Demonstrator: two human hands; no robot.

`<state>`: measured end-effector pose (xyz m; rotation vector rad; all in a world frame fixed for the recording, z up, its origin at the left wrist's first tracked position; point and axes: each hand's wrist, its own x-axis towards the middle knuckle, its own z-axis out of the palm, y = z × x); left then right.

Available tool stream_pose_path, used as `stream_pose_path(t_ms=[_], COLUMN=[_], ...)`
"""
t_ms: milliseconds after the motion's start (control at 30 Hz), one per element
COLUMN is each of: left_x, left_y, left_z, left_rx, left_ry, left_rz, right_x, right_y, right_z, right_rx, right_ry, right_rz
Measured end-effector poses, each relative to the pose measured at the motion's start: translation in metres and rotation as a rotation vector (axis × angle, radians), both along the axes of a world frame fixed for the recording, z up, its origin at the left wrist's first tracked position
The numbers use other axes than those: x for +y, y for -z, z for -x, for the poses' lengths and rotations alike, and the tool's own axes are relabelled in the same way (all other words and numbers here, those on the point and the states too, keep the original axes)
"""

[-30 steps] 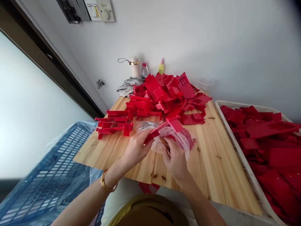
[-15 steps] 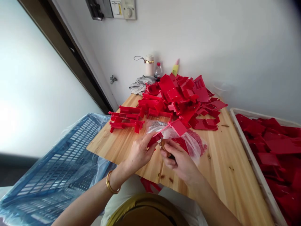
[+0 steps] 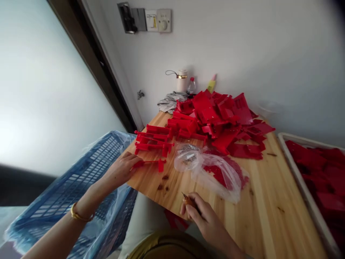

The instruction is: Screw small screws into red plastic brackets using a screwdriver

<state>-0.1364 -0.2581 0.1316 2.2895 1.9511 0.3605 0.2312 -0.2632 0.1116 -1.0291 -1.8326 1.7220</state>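
My left hand point(image 3: 122, 169) is at the left edge of the wooden table, its fingers closed on one end of a red plastic part point(image 3: 161, 165). The part lies low at the tabletop, in front of several similar red parts point(image 3: 153, 146) set side by side. Near the table's front edge, my right hand point(image 3: 206, 217) is wrapped round a small tool with a brown handle point(image 3: 191, 202). Its thin, dark, pointed tip sticks out to the upper left, touching nothing. Between and beyond my hands lies a clear plastic bag point(image 3: 223, 189) beside small silvery pieces point(image 3: 188, 151) and small red pieces point(image 3: 215, 172).
A large heap of red plastic parts point(image 3: 215, 115) covers the back of the table point(image 3: 258, 216). A blue basket point(image 3: 64, 196) lined with clear film stands at left. At right is a white-rimmed crate point(image 3: 302, 180) of red parts. A flask point(image 3: 182, 81) and bottle point(image 3: 191, 86) stand by the wall.
My hands have moved apart. The left has carried the red part left and down to the table beside the row; the right has drawn back towards me with the tool. The view has shifted slightly.
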Motion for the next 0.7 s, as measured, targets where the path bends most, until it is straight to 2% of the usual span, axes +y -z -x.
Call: stream_pose_path(t_ms=[100, 233, 333, 400, 433, 500, 533, 600, 700], left_x=[0.025, 0.037, 0.029, 0.027, 0.028, 0.04, 0.048, 0.068, 0.092], left_y=[0.014, 0.014, 0.006, 0.005, 0.006, 0.013, 0.019, 0.03, 0.043], left_z=[-0.001, -0.019, -0.058, -0.101, -0.125, -0.174, -0.195, -0.229, -0.253], left_rx=[0.118, 0.171, 0.068, -0.112, -0.224, -0.412, -0.463, -0.484, -0.474], left_ry=[-0.117, -0.281, -0.301, -0.176, -0.068, 0.166, 0.229, 0.281, 0.238], left_rz=[-0.196, -0.334, -0.504, -0.574, -0.544, -0.316, -0.217, -0.054, 0.045], right_x=[0.005, 0.001, -0.004, -0.004, -0.003, 0.0, 0.002, 0.004, 0.003], right_y=[-0.007, -0.002, 0.011, 0.021, 0.025, 0.032, 0.034, 0.036, 0.037], right_z=[-0.005, -0.023, -0.044, -0.058, -0.064, -0.074, -0.077, -0.082, -0.085], right_rx=[-0.017, -0.024, -0.012, 0.024, 0.046, 0.083, 0.095, 0.105, 0.123], right_ry=[0.052, 0.166, 0.27, 0.355, 0.398, 0.467, 0.487, 0.505, 0.52], right_rz=[-0.047, -0.051, -0.016, -0.003, -0.003, -0.013, -0.018, -0.029, -0.038])
